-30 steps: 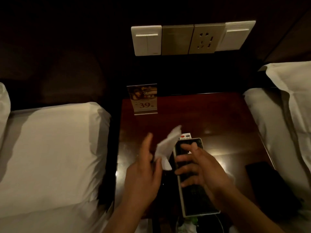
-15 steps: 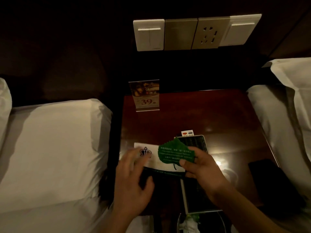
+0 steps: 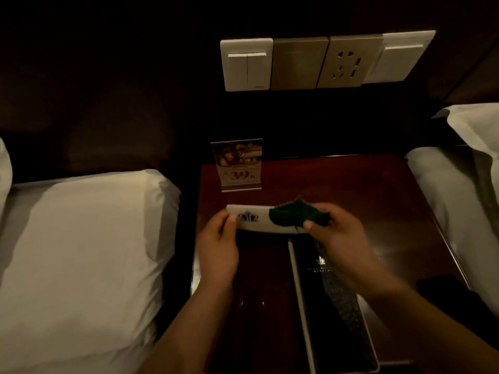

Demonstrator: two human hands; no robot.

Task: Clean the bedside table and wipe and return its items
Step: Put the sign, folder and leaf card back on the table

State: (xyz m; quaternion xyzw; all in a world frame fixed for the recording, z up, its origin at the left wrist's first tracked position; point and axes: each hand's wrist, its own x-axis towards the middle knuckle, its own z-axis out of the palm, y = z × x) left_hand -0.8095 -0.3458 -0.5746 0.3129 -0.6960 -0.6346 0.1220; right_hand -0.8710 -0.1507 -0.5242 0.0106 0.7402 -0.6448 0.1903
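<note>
White card (image 3: 261, 222) pinched: left hand (image 3: 216, 245), seemingly right hand (image 3: 337, 234).

Just in front of the clear upright sign holder printed "39" (image 3: 237, 164), the left hand (image 3: 216, 247) pinches one end of a long white card bearing a crown emblem (image 3: 251, 220). The right hand (image 3: 334, 236) pinches a dark green leaf-shaped card (image 3: 294, 214) overlapping the white card's other end (its print unreadable). Further forward of the sign, a dark white-edged folder (image 3: 332, 306) lies on the dark red wooden desk (image 3: 351, 190).
</note>
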